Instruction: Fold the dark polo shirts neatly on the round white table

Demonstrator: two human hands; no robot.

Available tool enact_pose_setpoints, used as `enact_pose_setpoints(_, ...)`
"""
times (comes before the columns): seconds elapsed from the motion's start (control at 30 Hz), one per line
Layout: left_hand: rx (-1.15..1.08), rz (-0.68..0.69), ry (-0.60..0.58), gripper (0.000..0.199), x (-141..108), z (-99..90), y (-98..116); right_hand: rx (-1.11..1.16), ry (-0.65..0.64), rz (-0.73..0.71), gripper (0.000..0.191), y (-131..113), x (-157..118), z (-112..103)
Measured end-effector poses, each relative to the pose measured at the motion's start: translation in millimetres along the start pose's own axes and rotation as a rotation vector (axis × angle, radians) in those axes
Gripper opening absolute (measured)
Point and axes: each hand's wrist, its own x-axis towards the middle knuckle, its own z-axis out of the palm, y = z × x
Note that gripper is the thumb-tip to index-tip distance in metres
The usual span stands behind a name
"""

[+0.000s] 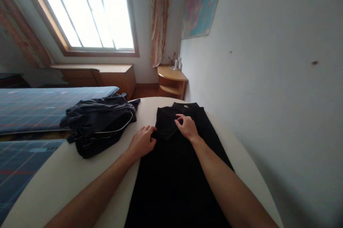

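A black collared shirt [177, 181] lies lengthwise on the round cream table [53, 185], its collar end with a small pale label at the far side. One part of it, perhaps a sleeve, is folded inward near the upper left. At that left edge my left hand [142, 141] pinches the cloth between fingers and thumb. My right hand [187, 126] rests over the upper middle of the shirt, just below the collar; its thumb and forefinger are curved and apart, with no cloth visible between them.
A heap of dark clothes with white piping [102, 121] sits at the table's left edge. Beyond it are blue plaid mattresses [40, 105]. A white wall [268, 78] runs close along the right. A wooden corner shelf [171, 74] stands behind the table.
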Motion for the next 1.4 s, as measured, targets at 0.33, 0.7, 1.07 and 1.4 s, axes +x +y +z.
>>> enact_pose_setpoints(0.33, -0.070, -0.056, 0.063, 0.039, -9.6, 1.6, -10.7, 0.222, 0.042, 0.016, 0.031, 3.7, 0.0, -2.6)
enact_pose_setpoints(0.7, -0.097, -0.044, 0.094, 0.032, -5.3, 4.7, -16.0, -0.134, -0.206, -0.066, 0.029, -9.2, 14.6, 9.5)
enact_pose_setpoints(1.07, -0.214, 0.072, 0.077, 0.051, -4.3, 16.9, -24.8, -0.067, -0.286, 0.029, 0.034, -24.9, 89.4, 60.5)
enact_pose_setpoints(1.4, -0.162, 0.008, 0.094, 0.039, -3.3, 12.1, -20.2, -0.164, -0.289, 0.015, 0.047, -36.2, 94.3, 81.0)
